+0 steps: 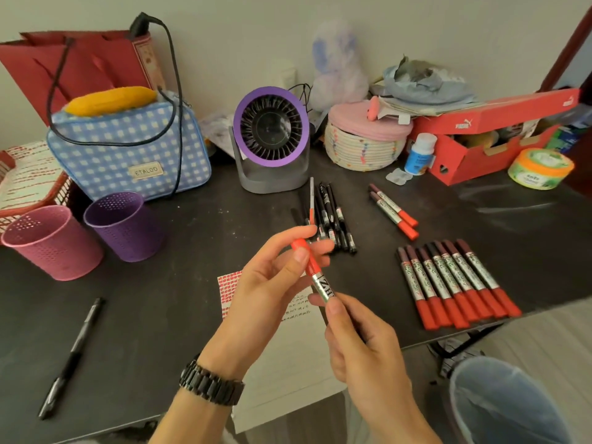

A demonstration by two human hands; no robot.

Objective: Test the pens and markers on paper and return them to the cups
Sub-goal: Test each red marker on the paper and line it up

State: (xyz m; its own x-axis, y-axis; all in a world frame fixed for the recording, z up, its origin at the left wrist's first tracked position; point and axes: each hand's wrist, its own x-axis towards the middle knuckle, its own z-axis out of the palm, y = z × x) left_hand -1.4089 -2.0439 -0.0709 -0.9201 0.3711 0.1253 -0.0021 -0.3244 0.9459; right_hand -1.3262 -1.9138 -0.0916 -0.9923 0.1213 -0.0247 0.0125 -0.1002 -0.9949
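In the head view, a red-capped marker (315,277) is held over the worktop (160,299), in front of the fan (270,129). Its cap is pinched by the left hand (266,293) and its silver barrel by the right hand (362,344). Paper (288,347) is seen beneath them. Front-left of the fan a pink cup (54,248) and a purple cup (125,229) are stood; front-right, a row of markers (458,283) is laid.

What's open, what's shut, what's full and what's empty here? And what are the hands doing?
Red marker: cap on, held in both hands.
Left hand: pinches the cap.
Right hand: grips the barrel.
Pink cup: upright, empty.
Purple cup: upright, empty.
Row of markers: capped, lying flat.
Shoe box: lid ajar.
Basket: lid on.
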